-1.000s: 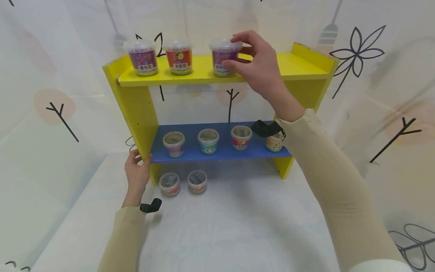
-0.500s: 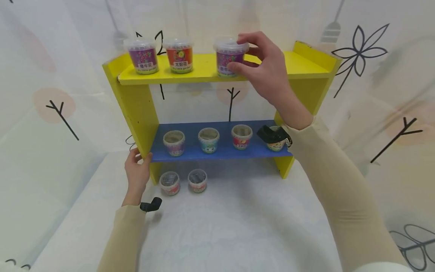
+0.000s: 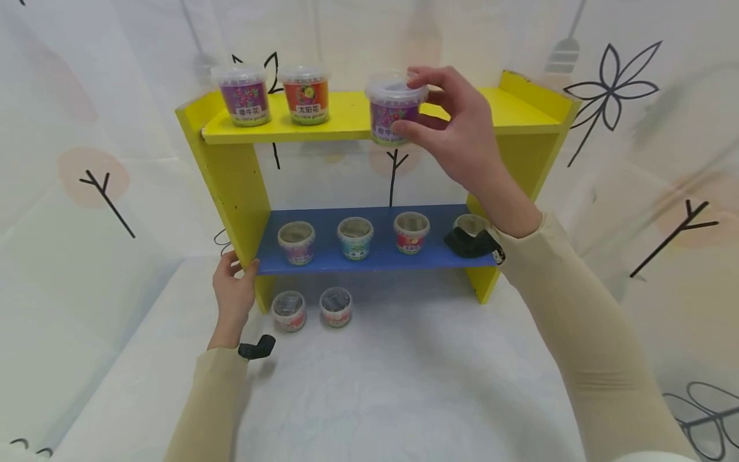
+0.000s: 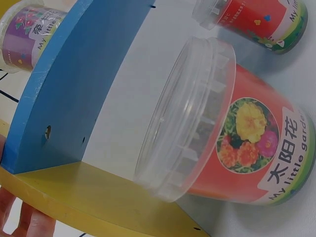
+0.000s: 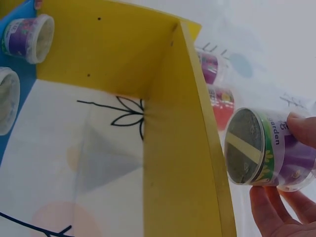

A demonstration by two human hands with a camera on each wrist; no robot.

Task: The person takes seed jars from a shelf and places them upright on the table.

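My right hand (image 3: 456, 122) pinches a purple-labelled plastic tub (image 3: 394, 119) with a clear lid, thumb on the near side and fingers round the far side. In the head view the tub overlaps the front edge of the yellow top board; the right wrist view shows its grey base (image 5: 244, 145) tilted into sight, just off that edge. My left hand (image 3: 233, 295) grips the left side panel (image 3: 231, 186) of the yellow and blue shelf, at the height of the blue board (image 3: 369, 263). Its fingers are partly hidden behind the panel.
On the top board stand a purple tub (image 3: 245, 99) and an orange-red tub (image 3: 307, 99). Several tubs, including a teal one (image 3: 355, 240), line the blue board. Two red-labelled tubs (image 3: 289, 314) stand on the white tabletop (image 3: 392, 385) below, close to my left hand.
The purple tub has left the top board, moving slightly right and then forward and down with my right hand. My left hand has stayed on the side panel.
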